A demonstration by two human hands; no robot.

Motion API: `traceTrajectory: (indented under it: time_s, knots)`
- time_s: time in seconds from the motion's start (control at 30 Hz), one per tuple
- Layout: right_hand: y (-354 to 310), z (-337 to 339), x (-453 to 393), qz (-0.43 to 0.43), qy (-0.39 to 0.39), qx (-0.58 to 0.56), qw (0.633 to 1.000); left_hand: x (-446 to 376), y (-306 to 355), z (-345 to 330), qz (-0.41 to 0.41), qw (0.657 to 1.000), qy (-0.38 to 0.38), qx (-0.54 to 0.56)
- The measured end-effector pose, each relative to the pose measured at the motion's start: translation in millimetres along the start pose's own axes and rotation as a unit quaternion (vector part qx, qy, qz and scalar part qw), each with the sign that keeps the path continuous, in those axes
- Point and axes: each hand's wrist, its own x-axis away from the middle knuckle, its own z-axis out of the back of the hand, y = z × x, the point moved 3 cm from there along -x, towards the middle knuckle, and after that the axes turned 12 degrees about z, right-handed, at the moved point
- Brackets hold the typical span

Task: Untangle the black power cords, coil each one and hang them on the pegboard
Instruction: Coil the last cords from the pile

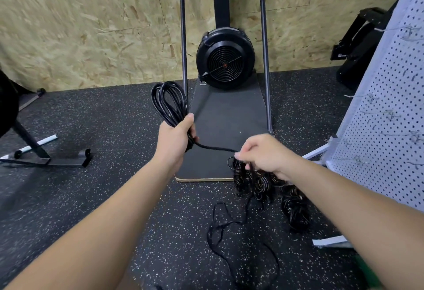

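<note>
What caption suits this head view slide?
Left hand holds a coiled cord while right hand pinches its loose end beside the pegboard.

Your speckled floor carries coiled cords, a loose cord, and the fan machine's board.

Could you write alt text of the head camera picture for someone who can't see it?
A person's left hand grips a coiled black power cord while the right hand pinches its loose end. More black cords lie on the speckled floor, with a white pegboard at the right.
</note>
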Motion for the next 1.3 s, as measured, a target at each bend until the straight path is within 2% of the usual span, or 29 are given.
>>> traceTrajectory:
  time_s: [0.1,0.2,0.27,0.37,0.43,0.53,0.6,0.67,0.73,0.87,0.97,1.13,1.3]
  knots:
    - [-25,11,0,0.098,0.068,0.173,0.978,1,0,0,0.012,1.000,0.023,-0.008]
    - [-54,18,6,0.177,0.083,0.230,0.953,0,6,0,0.023,0.999,0.035,0.025]
    - [-69,24,12,0.201,0.015,0.241,0.949,-1,9,4,0.025,0.998,0.037,0.038]
    - [-80,21,24,0.184,-0.165,0.167,0.955,-1,6,3,0.009,1.000,0.018,-0.023]
    - [-84,17,30,0.168,-0.195,0.080,0.963,8,3,-7,0.013,0.997,-0.023,-0.079]
    - [-88,22,31,0.163,-0.137,-0.021,0.977,28,-6,-28,0.083,0.981,-0.119,-0.127]
    - [-86,27,28,0.163,-0.079,-0.022,0.983,42,-12,-42,0.125,0.965,-0.201,-0.112]
    - [-80,26,23,0.159,-0.041,0.010,0.986,54,-17,-53,0.114,0.947,-0.271,-0.125]
    - [-75,21,19,0.155,-0.022,0.027,0.987,58,-19,-60,0.078,0.935,-0.303,-0.164]
    - [-74,18,22,0.174,-0.012,0.037,0.984,54,-19,-55,0.037,0.946,-0.259,-0.189]
    - [-61,19,22,0.146,-0.036,-0.007,0.989,51,-19,-49,0.058,0.961,-0.226,-0.149]
    - [-31,5,18,0.082,-0.088,-0.074,0.990,45,-13,-46,0.036,0.974,-0.214,-0.064]
    - [-30,-11,17,0.049,-0.020,-0.122,0.991,33,-5,-37,0.027,0.983,-0.177,0.028]
